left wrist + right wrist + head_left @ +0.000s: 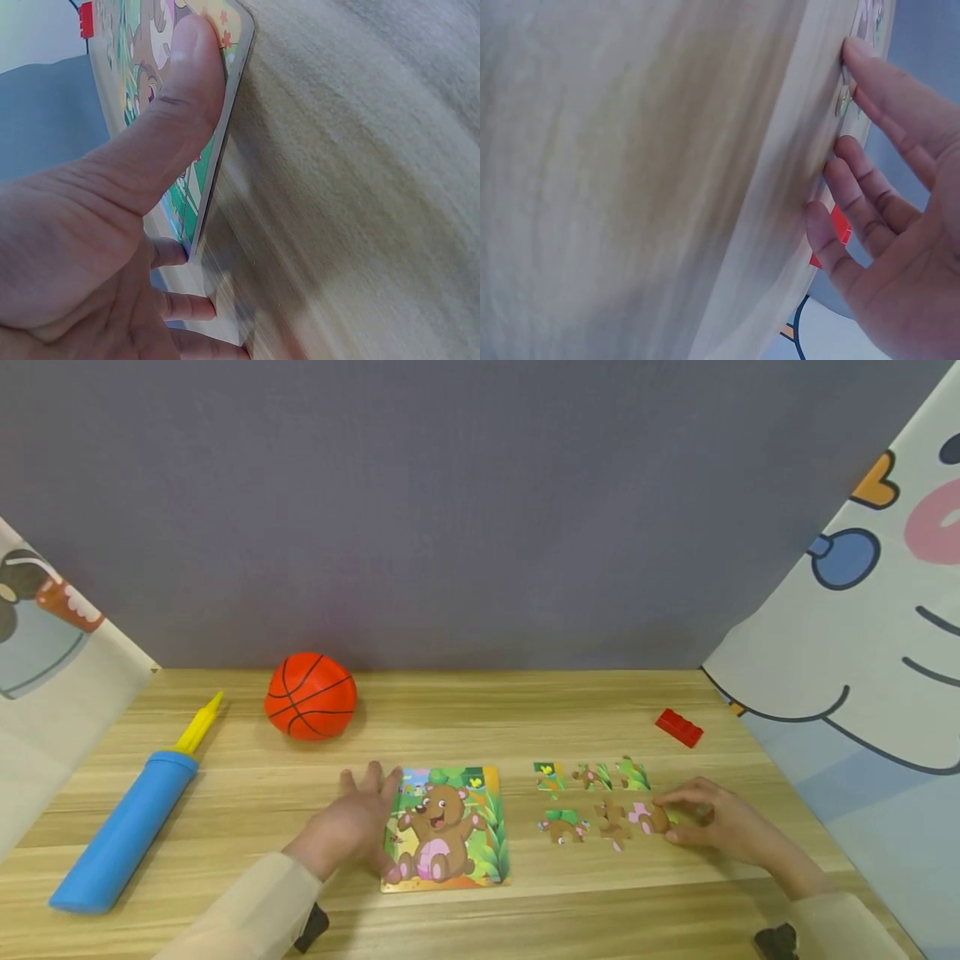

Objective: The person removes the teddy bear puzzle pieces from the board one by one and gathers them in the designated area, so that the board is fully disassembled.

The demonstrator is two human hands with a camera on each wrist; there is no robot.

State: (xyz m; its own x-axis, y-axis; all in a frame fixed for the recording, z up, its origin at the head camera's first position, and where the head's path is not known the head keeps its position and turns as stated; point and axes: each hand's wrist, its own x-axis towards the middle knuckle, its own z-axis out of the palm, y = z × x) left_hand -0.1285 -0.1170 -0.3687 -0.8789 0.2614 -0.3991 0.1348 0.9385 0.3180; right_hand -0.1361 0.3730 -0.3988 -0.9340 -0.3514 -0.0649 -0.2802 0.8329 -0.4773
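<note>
A bear puzzle board (438, 835), filled with its picture, lies flat on the table in the head view. My left hand (358, 822) rests at its left edge with fingers spread; in the left wrist view the thumb (196, 82) presses on the board's face near a corner. To the right lie several loose puzzle pieces (612, 822) in two rows. At the end of the lower row my right hand (716, 827) pinches a brown and pink puzzle piece (651, 817) between thumb and index finger, low at the table. The other right fingers (851, 195) are loosely bent.
An orange toy basketball (311, 697), dented on top, sits at the back left. A blue hand pump (127, 827) with a yellow nozzle lies along the left side. The red toy brick (679, 727) is at the back right. Grey and printed panels (847, 635) border the table.
</note>
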